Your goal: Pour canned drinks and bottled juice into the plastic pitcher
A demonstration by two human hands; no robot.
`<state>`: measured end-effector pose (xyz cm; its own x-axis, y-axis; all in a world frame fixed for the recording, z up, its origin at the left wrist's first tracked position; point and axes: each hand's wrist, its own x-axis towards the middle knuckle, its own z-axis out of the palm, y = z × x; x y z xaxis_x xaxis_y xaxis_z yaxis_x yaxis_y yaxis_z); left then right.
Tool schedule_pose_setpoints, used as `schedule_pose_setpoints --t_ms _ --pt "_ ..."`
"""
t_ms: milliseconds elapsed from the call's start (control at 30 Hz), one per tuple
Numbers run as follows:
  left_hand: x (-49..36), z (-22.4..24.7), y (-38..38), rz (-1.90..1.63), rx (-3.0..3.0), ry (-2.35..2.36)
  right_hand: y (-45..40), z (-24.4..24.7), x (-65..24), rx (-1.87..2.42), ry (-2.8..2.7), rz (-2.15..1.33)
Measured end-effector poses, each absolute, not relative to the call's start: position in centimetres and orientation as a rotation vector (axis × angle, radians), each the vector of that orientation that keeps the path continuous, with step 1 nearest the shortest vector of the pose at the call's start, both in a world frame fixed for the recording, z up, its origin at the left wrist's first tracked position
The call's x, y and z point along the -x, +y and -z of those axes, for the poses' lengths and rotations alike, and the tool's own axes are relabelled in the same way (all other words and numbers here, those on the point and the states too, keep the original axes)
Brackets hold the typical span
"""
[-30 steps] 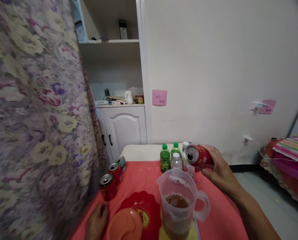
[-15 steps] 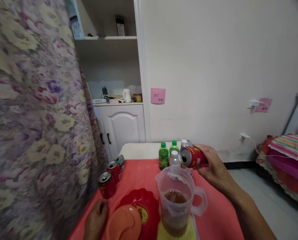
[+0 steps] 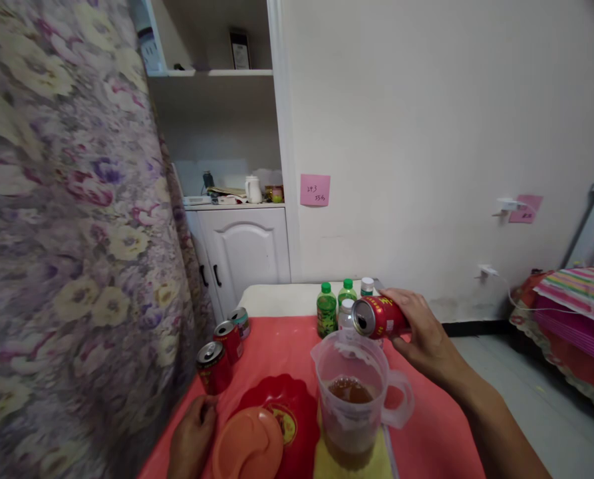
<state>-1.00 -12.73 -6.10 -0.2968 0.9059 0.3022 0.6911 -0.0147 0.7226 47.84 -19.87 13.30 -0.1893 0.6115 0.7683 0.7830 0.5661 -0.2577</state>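
Observation:
My right hand (image 3: pixel 421 336) is wrapped round a red drink can (image 3: pixel 384 316) with yellow lettering. The can is tipped on its side, its opened top facing left, just above the rim of a clear plastic jug (image 3: pixel 351 426). Brown liquid with bubbles lies in the jug, which stands on a yellow cloth (image 3: pixel 326 462); I can make out no stream from the can. My left hand (image 3: pixel 194 432) rests on the table at the lower left, fingers curled in, with nothing seen in them. Nearest to it are a dark red can (image 3: pixel 213 369) and an orange lid (image 3: pixel 249 446).
A red scalloped plate (image 3: pixel 301 399) lies partly under the orange lid. Further cans, a red one (image 3: pixel 229 340) and a teal one (image 3: pixel 240 320), stand at the left. Several bottles, including a green one (image 3: pixel 326 311), stand behind the jug. A floral curtain (image 3: pixel 77 233) hangs left.
The red can in my right hand has moved slightly left and down, closer over the jug's rim. My left hand has stayed in place.

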Motion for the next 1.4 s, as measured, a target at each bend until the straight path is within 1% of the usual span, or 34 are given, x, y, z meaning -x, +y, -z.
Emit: schedule_pose_setpoints --t_ms 333,1400 --pt "1.16 6.32 -12.72 -1.200 -1.704 2.025 -20.23 -13.41 -47.74 1.172 -1.928 0.241" --pt "0.87 6.13 -12.82 -1.218 -1.720 2.027 -20.40 -13.79 -46.90 1.126 -1.990 0.302"
